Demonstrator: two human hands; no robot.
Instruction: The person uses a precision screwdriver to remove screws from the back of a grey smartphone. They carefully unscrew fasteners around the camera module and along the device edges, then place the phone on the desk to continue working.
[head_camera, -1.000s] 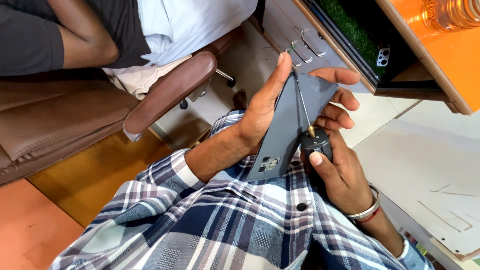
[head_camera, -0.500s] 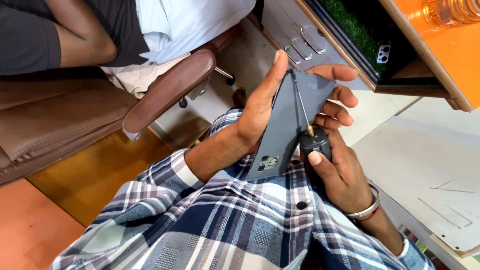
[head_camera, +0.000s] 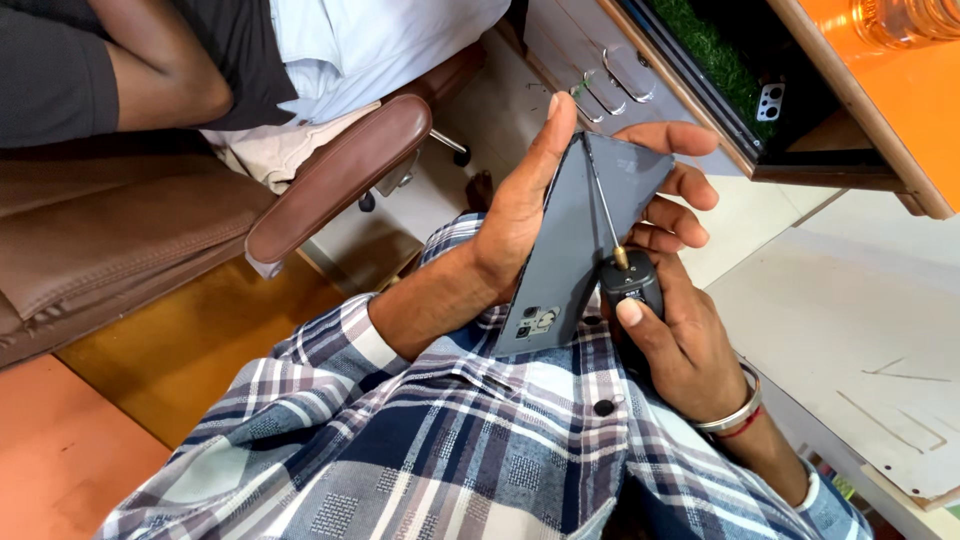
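Observation:
My left hand (head_camera: 540, 195) grips a dark grey smartphone (head_camera: 570, 250), back side facing me, with thumb along its left edge and fingers wrapped over the right edge. My right hand (head_camera: 680, 340) holds a black-handled tool (head_camera: 630, 285) whose thin metal shaft (head_camera: 603, 215) lies along the phone's back, tip near the top edge. The phone's camera cluster (head_camera: 535, 320) points toward my plaid shirt (head_camera: 450, 440).
Another person sits on a brown armchair (head_camera: 330, 180) at the upper left. A grey drawer unit with metal handles (head_camera: 600, 70) and an orange-topped desk (head_camera: 880, 90) stand at the upper right. A white board (head_camera: 860, 340) lies to the right.

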